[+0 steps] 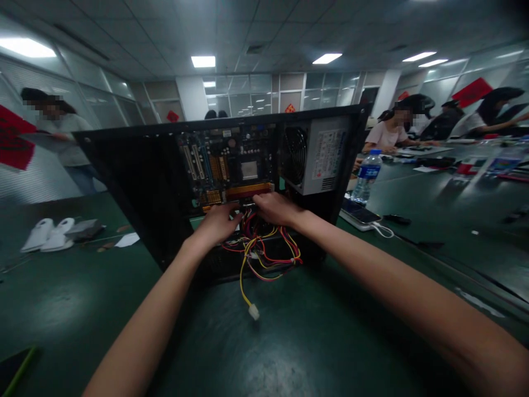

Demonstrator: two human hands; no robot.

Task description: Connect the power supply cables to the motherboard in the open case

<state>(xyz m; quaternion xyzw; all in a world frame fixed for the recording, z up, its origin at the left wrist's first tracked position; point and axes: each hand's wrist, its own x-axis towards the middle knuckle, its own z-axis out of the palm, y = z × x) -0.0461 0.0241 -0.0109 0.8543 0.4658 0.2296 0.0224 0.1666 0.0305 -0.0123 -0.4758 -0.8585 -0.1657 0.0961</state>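
Black computer case [151, 179] stands open toward the camera, long axis sideways.

Honestly can't tell if the left hand [219, 224] or right hand [276, 208] has hold of anything, too murky around those cables [249, 240]. Power supply label [329, 154] is too tiny to read, and the dark green-edged thing [15, 368] near left gets chopped by the frame.

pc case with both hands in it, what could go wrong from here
The loose white plug could catch and tug the tangled cables. The left hand and right hand, close to the motherboard, might scrape it. The bottle beside the phone could tip onto it if knocked.
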